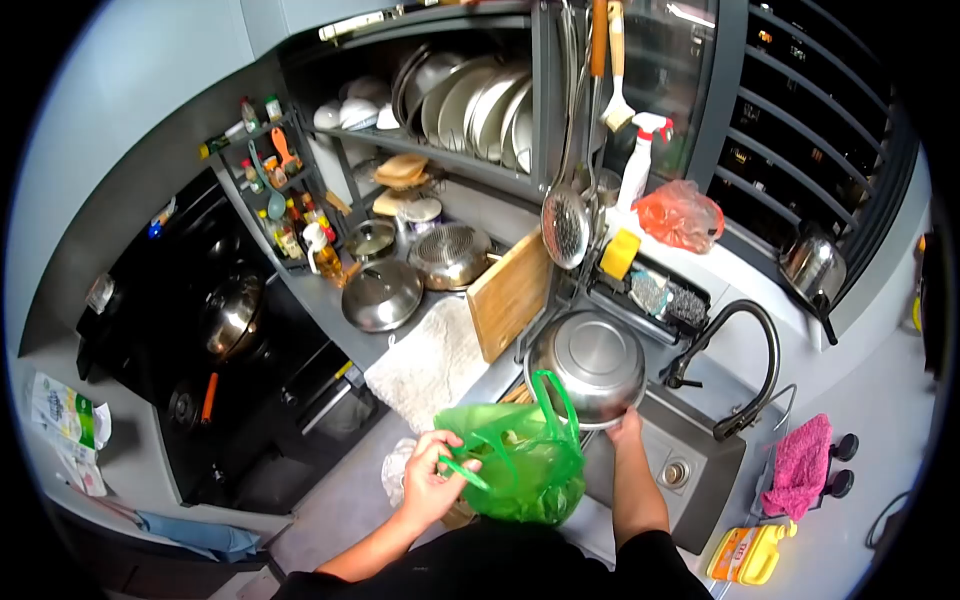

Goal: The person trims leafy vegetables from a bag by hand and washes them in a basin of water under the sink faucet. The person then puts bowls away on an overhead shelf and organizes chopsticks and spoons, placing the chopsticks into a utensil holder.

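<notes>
A green plastic bag (535, 480) hangs in front of my body, with something leafy-looking faintly visible through it. One of its handles is pinched in my left hand (435, 482), whose fingers are closed; the other handle loop stands up loose. My right hand (627, 428) grips the lower rim of a round steel basin (590, 360). The basin is bottom side up and leans over the left end of the grey sink (705, 510). Most of the right fingers are hidden behind its rim. Beside the basin, a wooden cutting board (510, 300) stands upright.
A black faucet (770, 350) arches over the sink on the right. Lidded steel pans (382, 295) and a pale cloth (430, 365) lie on the left counter. Plates (470, 105) fill the rack above. A yellow jug (752, 555) stands at lower right, and a wok (235, 310) sits on the stove.
</notes>
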A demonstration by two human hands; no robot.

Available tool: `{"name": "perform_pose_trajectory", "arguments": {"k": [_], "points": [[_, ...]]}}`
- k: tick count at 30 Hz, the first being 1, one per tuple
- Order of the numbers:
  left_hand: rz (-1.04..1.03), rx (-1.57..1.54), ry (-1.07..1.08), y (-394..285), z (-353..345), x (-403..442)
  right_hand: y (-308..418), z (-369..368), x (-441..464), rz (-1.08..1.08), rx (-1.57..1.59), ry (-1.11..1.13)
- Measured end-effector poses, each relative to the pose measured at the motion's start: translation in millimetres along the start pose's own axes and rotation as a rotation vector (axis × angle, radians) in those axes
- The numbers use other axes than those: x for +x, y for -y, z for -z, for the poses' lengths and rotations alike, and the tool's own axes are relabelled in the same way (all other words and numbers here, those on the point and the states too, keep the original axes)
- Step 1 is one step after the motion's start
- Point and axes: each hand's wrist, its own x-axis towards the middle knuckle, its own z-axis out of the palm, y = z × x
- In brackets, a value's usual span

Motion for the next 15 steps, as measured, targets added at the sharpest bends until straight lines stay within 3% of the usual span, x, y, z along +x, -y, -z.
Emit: {"name": "perform_pose_trajectory", "arguments": {"k": [2, 3, 5, 6, 7, 9, 11, 12, 13, 15], "points": [[-0.167, 0.135, -0.005, -7.0, -0.9, 8.9, 6.3, -4.4, -12.1, 0.003, -0.145, -0.019], [-0.286, 0.228, -0.002, -1.4, 1.1, 13.0, 10.0, -7.6, -26.9, 0.038, -0.382, -0.111], [-0.338, 0.258, -0.039, -5.7, 6.3, 24.1, 7.4, -1.2, -19.8, 0.061, -0.417, -0.156], [-0.358, 0.272, -0.057, -10.1, 9.4, 28.4, 8.5, -1.5, -27.6, 0.078, -0.475, -0.17], [-0.169, 0.134, 0.022, -16.0, 14.0, 31.4, 11.0, -8.2, -45.0, 0.102, -0.549, -0.256], [0.232, -0.15, 0.187, -31.2, 25.9, 28.8, 3.2, 21.3, -13.5, 0.407, -0.572, -0.243], [0.22, -0.036, 0.247, -49.2, 36.4, 31.1, 13.4, 0.4, -58.0, 0.885, -0.657, -0.241], [0.222, 0.011, 0.298, -54.0, 43.4, 30.7, 24.4, -45.1, -129.2, 1.137, -0.692, -0.229], [0.226, 0.068, 0.349, -55.3, 49.7, 31.6, 35.8, -110.5, -198.4, 1.319, -0.547, 0.085], [0.11, 0.051, 0.43, -41.5, 55.8, 23.0, 71.2, -233.4, -318.5, 1.698, -0.636, 0.459]]}}
